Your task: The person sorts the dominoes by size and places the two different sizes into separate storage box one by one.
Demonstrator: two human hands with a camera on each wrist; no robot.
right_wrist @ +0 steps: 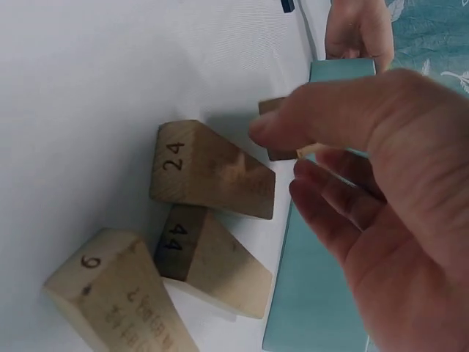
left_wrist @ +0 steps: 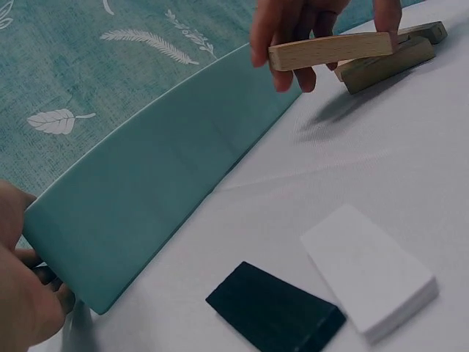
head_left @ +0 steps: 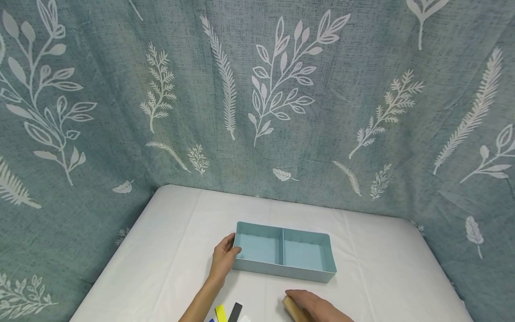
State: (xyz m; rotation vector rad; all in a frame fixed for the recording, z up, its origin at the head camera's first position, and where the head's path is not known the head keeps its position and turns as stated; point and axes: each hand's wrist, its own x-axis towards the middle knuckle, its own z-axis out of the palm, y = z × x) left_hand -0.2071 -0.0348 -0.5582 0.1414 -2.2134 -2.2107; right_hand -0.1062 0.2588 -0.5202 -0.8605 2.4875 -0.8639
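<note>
A pale blue-green two-compartment box (head_left: 283,269) stands on the white cloth, with nothing visible in either compartment. My left hand (head_left: 223,259) grips its left end, thumb over the rim. Near the box's front right, my right hand (head_left: 315,306) pinches a wooden block (left_wrist: 330,51) between thumb and fingers, held above the cloth. Wooden blocks numbered 24 (right_wrist: 212,170) and 44 (right_wrist: 216,264) lie beside each other below the right hand, together with another marked block (right_wrist: 121,297). A black block (left_wrist: 275,308) and a white block (left_wrist: 370,271) lie in front of the box.
A yellow block (head_left: 220,313) lies left of the black one, with a bit of blue (head_left: 212,320) at the frame's bottom edge. The white cloth (head_left: 173,241) covers the table. Behind and at both sides hangs a leaf-patterned green curtain (head_left: 241,170).
</note>
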